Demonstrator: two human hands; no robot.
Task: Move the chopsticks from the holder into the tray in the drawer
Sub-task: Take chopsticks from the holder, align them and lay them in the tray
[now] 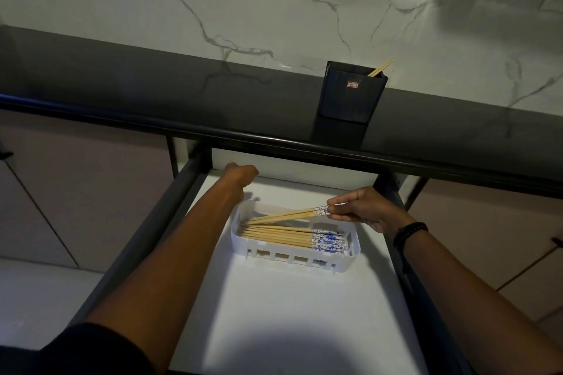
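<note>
Drawer (pixel 289 313) stands open and fills the lower centre of the frame; its floor is white. A white slotted tray (pixel 292 259) sits toward the drawer's far end, long side running across the frame.

Right hand (pixel 365 211): right of centre, over the tray's far right corner. Its fingers (pixel 342 200) and thumb pinch the blue-and-white patterned ends of a held pair of chopsticks (pixel 286 215). The pair slants down to the left. The patterned ends are above the tray rim and the bare tips reach the tray's left end. Whether the tips touch the sticks below, I cannot tell.

Bundle of chopsticks (pixel 283 236): lies flat inside the tray, side by side, patterned ends to the right, bare tips to the left.

Left hand (pixel 242 175): left of centre, at the drawer's far left corner, beyond the tray, with its back toward me. The fingers are hidden behind it, so I cannot tell whether they grip anything.

Holder (pixel 350 97): dark, square, upright on the dark worktop (pixel 152 85), upper right of centre, well apart from the tray. Wooden stick ends (pixel 380 67) poke out of its right corner, leaning right; I cannot tell how many.

A black wristband (pixel 409 233) is on the right wrist. A marbled wall (pixel 274 9) rises behind the worktop.
</note>
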